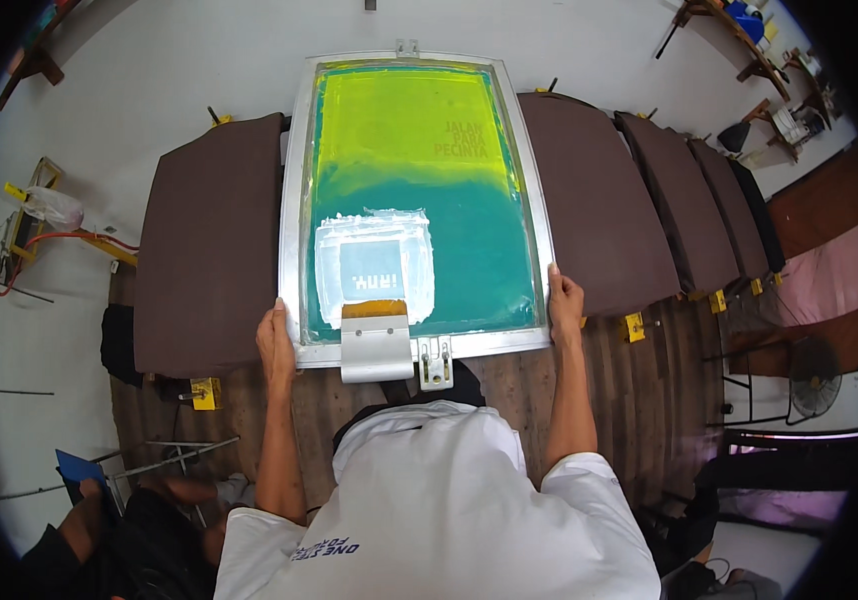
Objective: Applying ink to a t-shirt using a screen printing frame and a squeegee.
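My left hand [276,338] grips the left side of an aluminium screen-printing frame [539,230] near its lower corner, and my right hand [564,295] grips the right side. The mesh [469,250] is teal with a yellow-green upper part and faint lettering. On its lower left is a patch of white paste [329,260] around a small pale printed area. A squeegee [374,350] with an orange blade and metal holder rests at that patch, overhanging the lower rim. A metal bracket [436,365] sits at the middle of the lower rim.
Brown-covered platens [599,210] with yellow brackets line both sides. A bagged item and red hose hang at left [54,208]. Shelves stand upper right, a fan [814,378] at right. A co-worker [139,520] with a blue flat object [76,465] and a metal stand occupy the lower left.
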Tool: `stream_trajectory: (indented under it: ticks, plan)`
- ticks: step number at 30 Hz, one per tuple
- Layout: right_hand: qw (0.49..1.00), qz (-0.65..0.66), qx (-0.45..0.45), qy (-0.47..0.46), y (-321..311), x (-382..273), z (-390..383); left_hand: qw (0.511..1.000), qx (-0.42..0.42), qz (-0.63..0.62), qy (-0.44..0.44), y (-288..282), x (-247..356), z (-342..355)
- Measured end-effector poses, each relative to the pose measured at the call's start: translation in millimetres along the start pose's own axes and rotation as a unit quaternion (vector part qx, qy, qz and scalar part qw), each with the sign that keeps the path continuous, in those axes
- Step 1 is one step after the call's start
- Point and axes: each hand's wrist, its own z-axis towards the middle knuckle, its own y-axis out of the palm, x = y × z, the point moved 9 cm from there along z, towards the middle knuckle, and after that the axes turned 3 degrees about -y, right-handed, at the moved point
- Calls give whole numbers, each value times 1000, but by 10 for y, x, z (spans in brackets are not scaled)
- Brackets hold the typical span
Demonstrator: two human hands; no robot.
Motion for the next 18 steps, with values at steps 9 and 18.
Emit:
stream_trajectory:
  ticks: [9,18]
  plan:
    - [997,-41,13,-63,-101,-210,137,999,31,-25,7,99,76,-169]
    - [996,-42,-3,-81,-2,-213,243,999,44,-21,18,131,-49,-116]
